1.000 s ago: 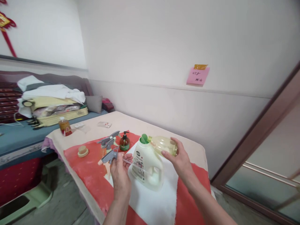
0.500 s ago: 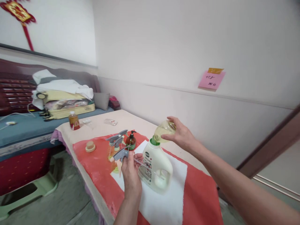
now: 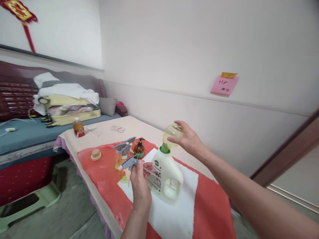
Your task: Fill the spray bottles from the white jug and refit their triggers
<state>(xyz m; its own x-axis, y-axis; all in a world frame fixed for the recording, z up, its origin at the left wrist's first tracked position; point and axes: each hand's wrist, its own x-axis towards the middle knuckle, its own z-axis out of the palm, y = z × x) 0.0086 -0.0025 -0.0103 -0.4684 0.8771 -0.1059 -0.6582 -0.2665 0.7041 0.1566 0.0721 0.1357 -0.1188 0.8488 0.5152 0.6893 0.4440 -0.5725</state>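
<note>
My right hand (image 3: 188, 139) grips a clear yellowish bottle (image 3: 170, 134), tipped upside down with its mouth in a green funnel (image 3: 164, 149). The funnel sits in the neck of a white jug (image 3: 165, 175) that stands on a white cloth (image 3: 171, 212). My left hand (image 3: 139, 177) is closed on a grey trigger sprayer head (image 3: 129, 162) with its thin dip tube reaching toward the jug. Two spray bottles with grey heads (image 3: 122, 149) and a small brown pump bottle (image 3: 139, 149) stand just behind.
A red cloth (image 3: 99, 172) covers the near part of the beige table (image 3: 112, 132). On it lie a round tan cap (image 3: 96, 154), a small amber bottle (image 3: 78, 127) and a clear packet (image 3: 118, 129). A bed with a cream suitcase (image 3: 72, 116) is at the left.
My right hand lifted the clear bottle from beside the jug, turned it over and set its mouth in the funnel. My left hand kept hold of the sprayer head.
</note>
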